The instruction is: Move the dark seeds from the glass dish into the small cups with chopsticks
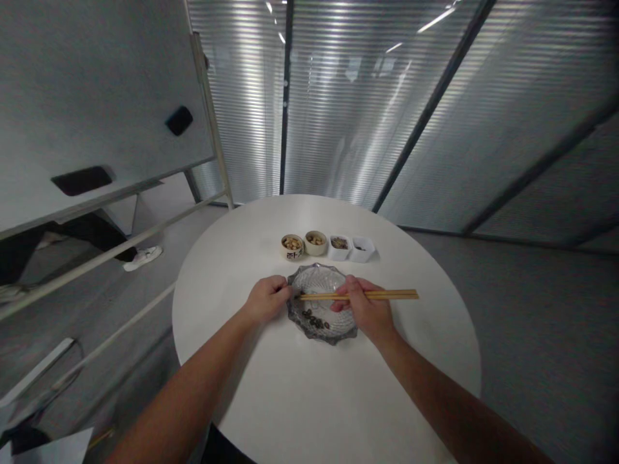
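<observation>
A clear glass bowl (333,336) with a scalloped rim sits on a round white table. Several small dark pieces (315,319), perhaps seeds or beans, lie in its near part. My left hand (267,298) grips the bowl's left rim, fingers closed on it. In my right hand (363,303) is a pair of wooden chopsticks (394,294), held almost level across the bowl. Their tips point left, close to the left inner wall by my left fingers. Whether the tips pinch anything is too small to tell.
Behind the bowl stand two round tubs (292,255) of pale nuts and two white dishes (362,250) with darker bits. The round table (309,399) ends at a curved edge. Left is a whiteboard on a metal frame (213,109), with a person's shoe (143,258) beyond.
</observation>
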The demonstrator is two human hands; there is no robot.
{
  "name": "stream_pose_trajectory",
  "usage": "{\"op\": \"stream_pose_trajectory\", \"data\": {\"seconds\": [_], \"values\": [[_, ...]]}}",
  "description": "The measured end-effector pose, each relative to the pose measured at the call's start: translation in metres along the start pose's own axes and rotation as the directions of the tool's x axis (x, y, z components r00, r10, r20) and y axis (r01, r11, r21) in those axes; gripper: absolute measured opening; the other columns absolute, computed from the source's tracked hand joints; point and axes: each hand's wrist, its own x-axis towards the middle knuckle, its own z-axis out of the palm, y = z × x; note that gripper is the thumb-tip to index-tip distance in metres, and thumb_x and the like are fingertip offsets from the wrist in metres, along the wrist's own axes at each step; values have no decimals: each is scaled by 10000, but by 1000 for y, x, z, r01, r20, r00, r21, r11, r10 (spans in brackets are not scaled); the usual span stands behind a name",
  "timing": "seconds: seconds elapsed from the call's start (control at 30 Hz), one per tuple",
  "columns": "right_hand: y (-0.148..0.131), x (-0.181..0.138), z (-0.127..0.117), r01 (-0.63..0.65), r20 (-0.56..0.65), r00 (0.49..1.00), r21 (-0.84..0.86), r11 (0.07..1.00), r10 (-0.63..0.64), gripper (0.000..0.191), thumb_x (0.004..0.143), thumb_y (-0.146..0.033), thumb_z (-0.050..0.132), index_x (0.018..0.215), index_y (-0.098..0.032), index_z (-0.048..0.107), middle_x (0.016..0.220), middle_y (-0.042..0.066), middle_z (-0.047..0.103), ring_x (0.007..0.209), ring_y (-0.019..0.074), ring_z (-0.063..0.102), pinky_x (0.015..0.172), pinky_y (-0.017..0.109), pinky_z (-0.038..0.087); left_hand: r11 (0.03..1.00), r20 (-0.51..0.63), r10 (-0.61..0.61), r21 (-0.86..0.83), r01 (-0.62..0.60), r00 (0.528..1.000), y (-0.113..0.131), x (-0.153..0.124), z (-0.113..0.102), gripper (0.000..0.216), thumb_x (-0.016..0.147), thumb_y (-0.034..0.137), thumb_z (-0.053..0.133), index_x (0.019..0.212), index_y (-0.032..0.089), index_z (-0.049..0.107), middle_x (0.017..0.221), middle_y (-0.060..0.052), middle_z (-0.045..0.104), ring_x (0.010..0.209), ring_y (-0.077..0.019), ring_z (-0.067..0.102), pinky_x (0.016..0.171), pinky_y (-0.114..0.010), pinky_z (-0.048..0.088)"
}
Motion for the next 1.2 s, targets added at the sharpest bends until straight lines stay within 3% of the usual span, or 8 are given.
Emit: {"op": "stream_pose_trajectory", "data": {"seconds": [0.2,0.33,0.53,0.67,0.8,0.93,1.07,1.2], "values": [[-7,1,-12,112,-34,993,66,992,-109,460,872,-566,632,661,-160,683,565,32,685,413,174,668,392,244,533,1000,-8,6,10,-6,1000,-2,0,0,287,825,353,498,599,187,435,591,42,385,600,-111,397,557,-246,264],[-22,13,-35,205,-148,971,104,973,-189,440,868,-532,649,654,-150,683,573,38,687,407,181,666,398,271,557,1000,-11,2,-1,-2,1000,-2,1,1,281,824,347,495,601,186,434,594,42,389,596,-108,393,557,-238,272],[-31,75,-88,345,-445,850,66,936,-282,428,874,-486,639,607,-152,634,512,20,635,377,183,650,374,277,566,1000,-24,8,-5,-8,1000,-5,1,2,305,828,377,494,599,187,428,590,43,391,592,-106,385,551,-233,269],[-20,119,-107,292,-545,814,84,953,-201,388,878,-449,636,622,-160,595,525,7,628,365,173,642,338,258,549,1000,-21,9,-21,-9,1000,-5,1,2,304,826,374,501,598,189,423,592,42,383,589,-107,376,546,-234,267],[-2,136,-111,204,-495,861,135,970,-112,356,889,-429,613,664,-156,581,490,3,623,342,178,624,345,288,561,1000,-26,-12,-21,11,1000,-5,1,3,306,823,368,502,591,190,411,591,42,370,585,-106,366,542,-235,263],[6,133,-113,202,-450,885,135,970,-122,376,891,-479,592,700,-155,592,520,19,653,358,170,628,364,282,565,1000,-20,-6,-21,6,1000,-5,1,2,310,821,376,498,590,193,401,586,44,359,582,-107,362,541,-237,259],[-2,108,-104,228,-374,914,152,962,-157,427,862,-557,611,720,-155,604,554,33,671,357,167,621,374,292,566,1000,-24,9,-20,-10,1000,-4,1,2,293,809,355,495,584,193,402,582,43,359,583,-108,363,542,-239,258],[-12,59,-70,137,-149,982,163,977,-112,393,804,-540,706,734,-161,630,531,15,662,377,162,626,405,281,570,999,-10,13,-30,-13,1000,-2,0,1,300,816,361,495,586,192,405,591,42,364,582,-106,364,539,-237,265]]}}
